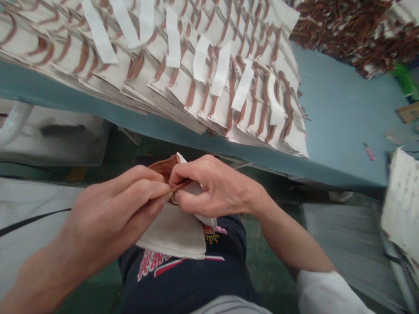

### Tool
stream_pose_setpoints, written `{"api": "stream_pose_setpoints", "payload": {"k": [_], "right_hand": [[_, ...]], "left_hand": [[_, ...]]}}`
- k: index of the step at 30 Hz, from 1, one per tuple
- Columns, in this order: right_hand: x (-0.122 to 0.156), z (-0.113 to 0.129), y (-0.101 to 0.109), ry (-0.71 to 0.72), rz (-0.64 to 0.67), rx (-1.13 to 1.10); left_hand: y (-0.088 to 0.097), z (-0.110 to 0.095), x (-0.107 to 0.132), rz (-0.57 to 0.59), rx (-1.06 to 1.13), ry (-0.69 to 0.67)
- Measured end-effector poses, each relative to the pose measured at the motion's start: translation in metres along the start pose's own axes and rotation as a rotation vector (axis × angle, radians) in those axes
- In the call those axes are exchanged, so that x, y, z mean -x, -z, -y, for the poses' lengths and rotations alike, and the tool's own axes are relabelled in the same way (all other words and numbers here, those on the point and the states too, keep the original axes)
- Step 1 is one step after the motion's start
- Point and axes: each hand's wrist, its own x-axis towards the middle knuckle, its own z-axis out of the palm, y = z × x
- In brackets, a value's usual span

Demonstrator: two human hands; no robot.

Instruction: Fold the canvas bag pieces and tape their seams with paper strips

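Both my hands come together in front of my dark printed apron [203,279]. Between them is a cream-and-brown fabric piece [175,231], its pale panel hanging down over the apron. My left hand [121,205] pinches the brown edge between thumb and fingers. From the other side, my right hand [216,187] grips the same edge, fingertips nearly touching those of the left. A brown flap stands up behind the fingers. The exact spot under my fingertips is hidden.
A blue-topped table [340,113] runs across ahead, bearing overlapping rows of cream-and-brown pieces [157,83] with white paper strips [222,69] on them. A heap of brown scraps [356,30] lies at the back right, near a green object [406,80]. A small pink tool [369,151] lies nearer.
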Motion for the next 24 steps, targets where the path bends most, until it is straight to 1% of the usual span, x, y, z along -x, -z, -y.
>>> {"api": "stream_pose_setpoints", "payload": {"k": [3,5,7,9,13,16,19,23,24], "right_hand": [[-0.002,0.005,0.003,-0.027,0.012,0.135],[-0.003,0.008,0.004,-0.05,-0.002,0.214],[-0.004,0.008,0.004,-0.074,-0.037,0.24],[-0.002,0.007,0.004,-0.091,-0.061,0.21],[0.0,0.001,0.005,-0.1,-0.002,0.019],[-0.001,-0.007,0.008,-0.105,0.052,-0.212],[-0.004,-0.016,0.01,-0.116,0.118,-0.442],[-0.003,-0.026,0.007,-0.186,0.178,-0.574],[-0.002,-0.028,0.005,-0.208,0.188,-0.598]], "left_hand": [[-0.002,0.003,-0.005,0.007,0.067,0.02],[-0.003,0.005,-0.009,0.002,0.065,0.032],[-0.004,0.006,-0.011,0.0,0.034,0.029],[-0.005,0.006,-0.012,0.007,0.004,0.009],[-0.005,0.004,-0.009,0.014,-0.07,-0.042],[-0.006,0.007,-0.003,0.014,-0.142,-0.091],[-0.011,0.012,0.006,0.015,-0.165,-0.102],[-0.02,0.017,0.021,0.111,-0.092,-0.102],[-0.022,0.018,0.023,0.118,-0.078,-0.107]]}}
